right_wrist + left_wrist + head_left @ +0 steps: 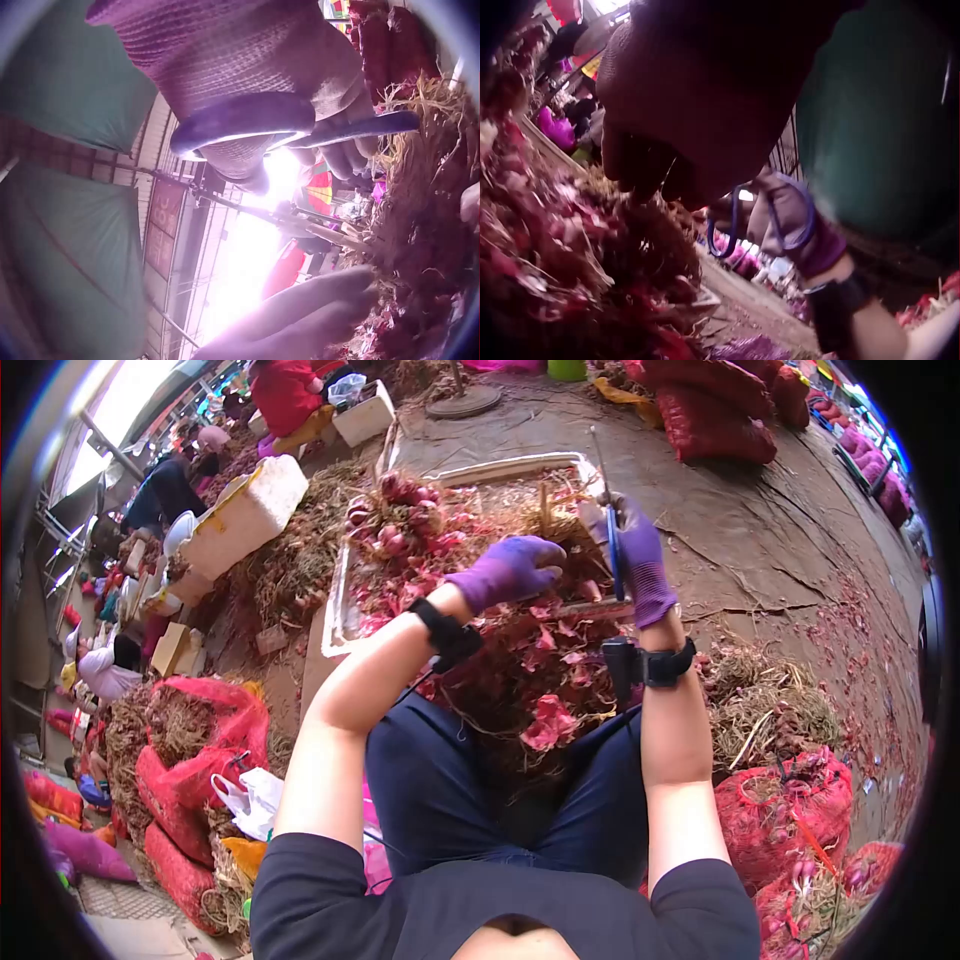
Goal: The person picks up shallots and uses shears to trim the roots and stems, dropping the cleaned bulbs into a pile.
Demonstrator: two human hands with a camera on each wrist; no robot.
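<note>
Purple-gloved, the right hand grips blue-handled scissors at the tray's right end, blades pointing away; the right wrist view shows the blue handle loops around the gloved fingers. Left of it, the left hand, also gloved, is over the onion heap with fingers bent; whether it holds anything is hidden. Dry stems and roots lie between and beyond the hands. Red onions are piled in the tray's left part, with loose red skins heaped nearer the lap.
The white tray stands before the person's knees. Net sacks flank the person, beside dry stalks. White foam boxes and several people are at the far left. More red sacks stand at the back right.
</note>
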